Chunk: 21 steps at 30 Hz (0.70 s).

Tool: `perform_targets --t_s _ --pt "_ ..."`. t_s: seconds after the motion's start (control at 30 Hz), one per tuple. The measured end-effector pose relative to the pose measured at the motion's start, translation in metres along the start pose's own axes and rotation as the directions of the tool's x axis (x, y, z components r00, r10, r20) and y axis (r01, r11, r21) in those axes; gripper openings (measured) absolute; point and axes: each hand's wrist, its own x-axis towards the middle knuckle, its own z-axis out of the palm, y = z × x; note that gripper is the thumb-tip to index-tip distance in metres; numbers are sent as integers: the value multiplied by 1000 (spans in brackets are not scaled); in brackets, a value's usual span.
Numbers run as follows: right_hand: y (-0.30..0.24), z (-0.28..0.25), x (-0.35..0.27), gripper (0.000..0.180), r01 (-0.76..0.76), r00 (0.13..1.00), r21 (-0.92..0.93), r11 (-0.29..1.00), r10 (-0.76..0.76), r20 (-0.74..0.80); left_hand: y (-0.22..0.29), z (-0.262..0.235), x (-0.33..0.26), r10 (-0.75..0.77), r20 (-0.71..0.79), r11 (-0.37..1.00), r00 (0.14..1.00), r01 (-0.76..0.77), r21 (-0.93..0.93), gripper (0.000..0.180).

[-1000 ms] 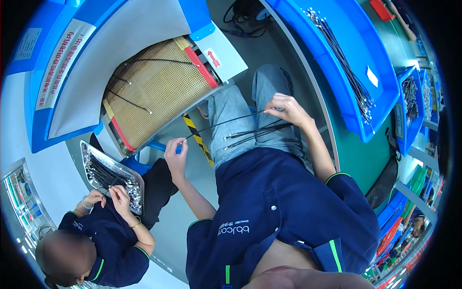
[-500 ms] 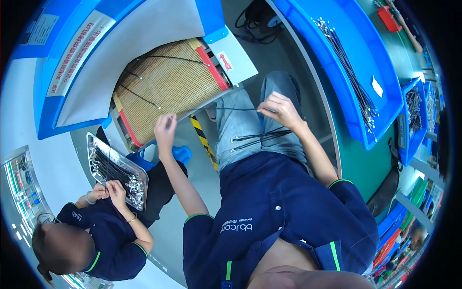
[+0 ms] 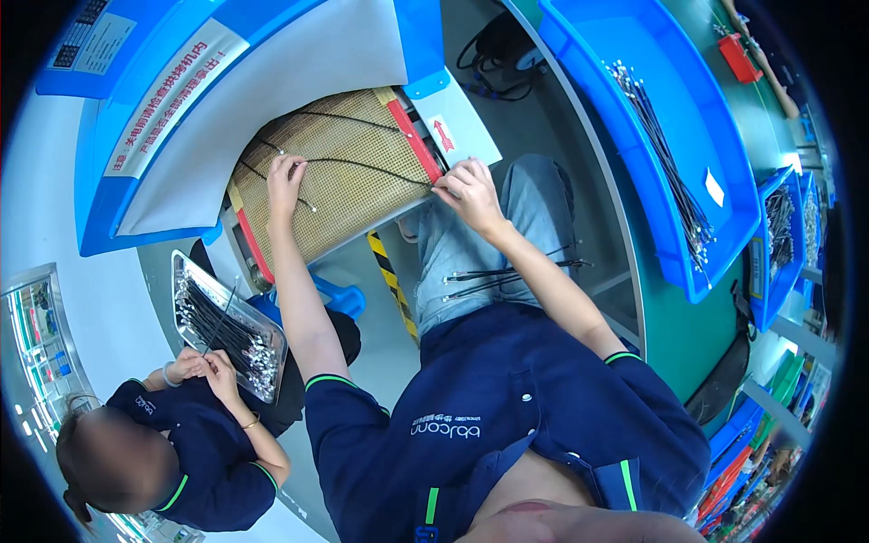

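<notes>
Both arms are stretched out over the tan mesh conveyor belt (image 3: 339, 172), and a thin black cable (image 3: 362, 166) runs across it between the two hands. The left hand (image 3: 285, 176) pinches one end of that cable near the belt's left side, fingers closed on it; the right hand (image 3: 468, 190) sits at the belt's right edge, just beside the red side strip (image 3: 415, 140), fingertips closed on the other end. A second black cable (image 3: 348, 118) lies further up the mesh, apart from both hands. On the person's lap, across the jeans, rests a small bundle of black cables (image 3: 507, 276) with metal ends, untouched. To the right, a long blue tray (image 3: 724, 244) holds another row of cables (image 3: 665, 149). Lower left, a co-worker in a dark blue shirt (image 3: 181, 434) has both hands at a metal tray (image 3: 190, 271) packed with cables, fingers working one end at its near edge.
</notes>
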Motion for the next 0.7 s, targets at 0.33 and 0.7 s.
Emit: perform_targets --t_s 0.33,0.7 --pt "-4 -37 -18 25 -105 994 67 992 103 21 32 -21 -20 -77 -213 997 974 70 -43 28" --pt "16 -106 -135 34 -187 682 5 982 126 720 178 49 -193 -289 72 843 955 289 -453 21"
